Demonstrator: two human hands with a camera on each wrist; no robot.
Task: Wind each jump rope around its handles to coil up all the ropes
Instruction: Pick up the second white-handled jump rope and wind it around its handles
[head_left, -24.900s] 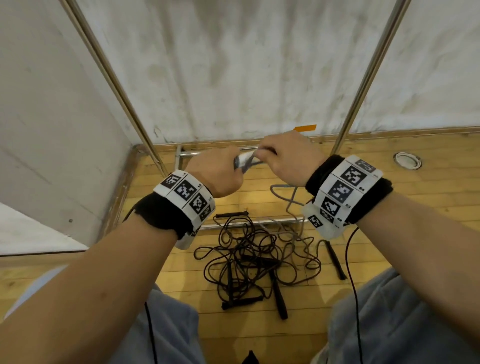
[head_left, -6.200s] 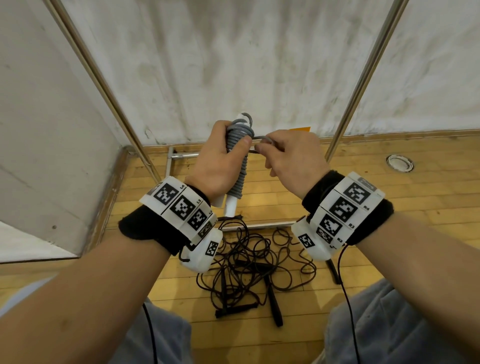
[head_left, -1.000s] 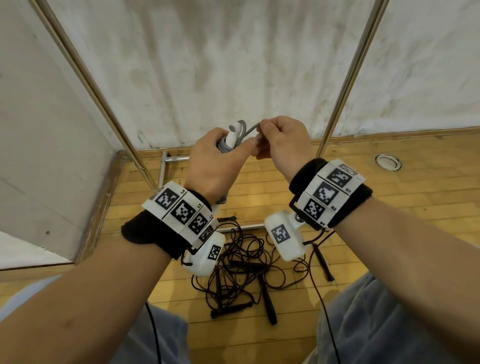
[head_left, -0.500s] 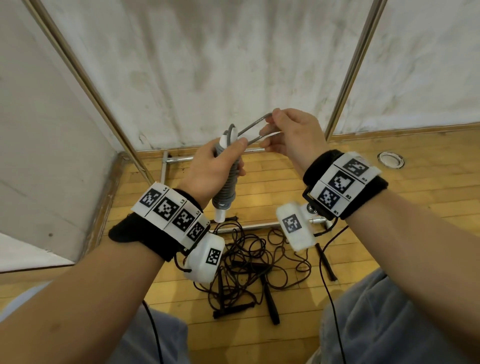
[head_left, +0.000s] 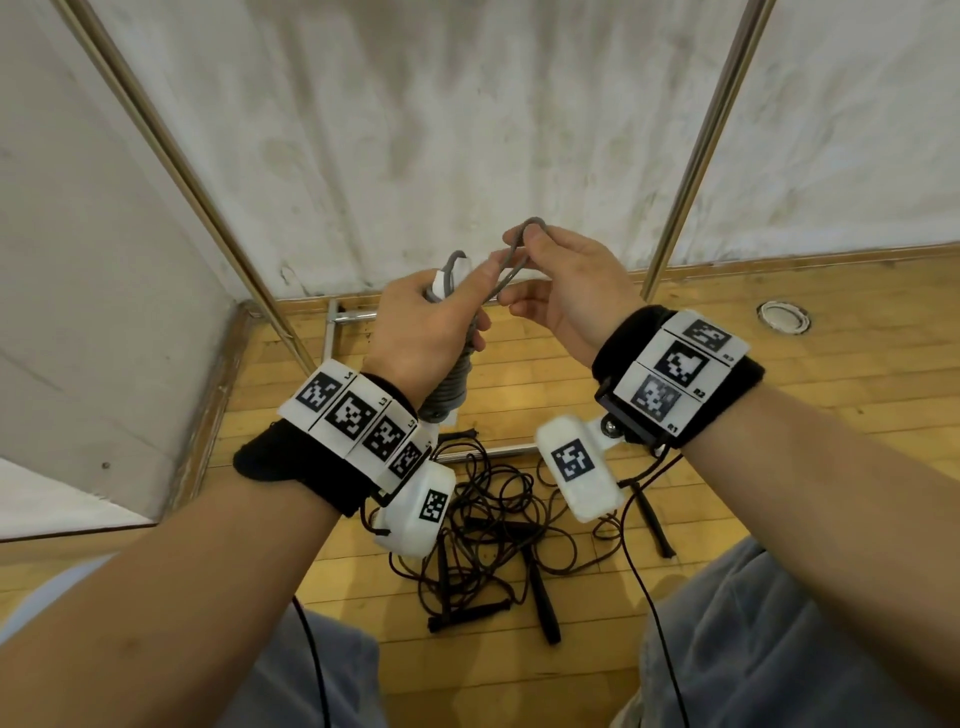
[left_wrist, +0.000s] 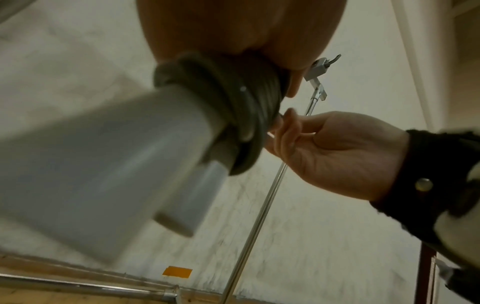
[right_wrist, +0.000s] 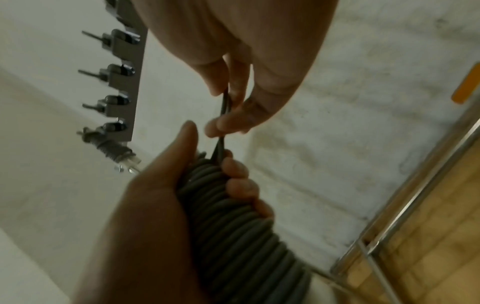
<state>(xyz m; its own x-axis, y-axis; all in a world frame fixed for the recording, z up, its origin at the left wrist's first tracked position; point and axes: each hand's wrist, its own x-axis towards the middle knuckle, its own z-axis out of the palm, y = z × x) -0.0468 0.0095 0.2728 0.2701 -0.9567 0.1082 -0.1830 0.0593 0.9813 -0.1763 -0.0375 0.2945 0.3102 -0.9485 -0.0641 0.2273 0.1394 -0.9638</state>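
A bare gym or sports-hall corner: a varnished wood-strip floor (head_left: 857, 374) meets stained white walls (head_left: 467, 130) at 12 o'clock, slanted metal poles (head_left: 696, 150) rise at 11 and 1, and black jump ropes (head_left: 493, 525) lie tangled at 6 o'clock.

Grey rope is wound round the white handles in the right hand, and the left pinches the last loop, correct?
Hands are swapped. The head view shows the left hand gripping the grey rope coil on the white handles; the right hand pinches the last loop.
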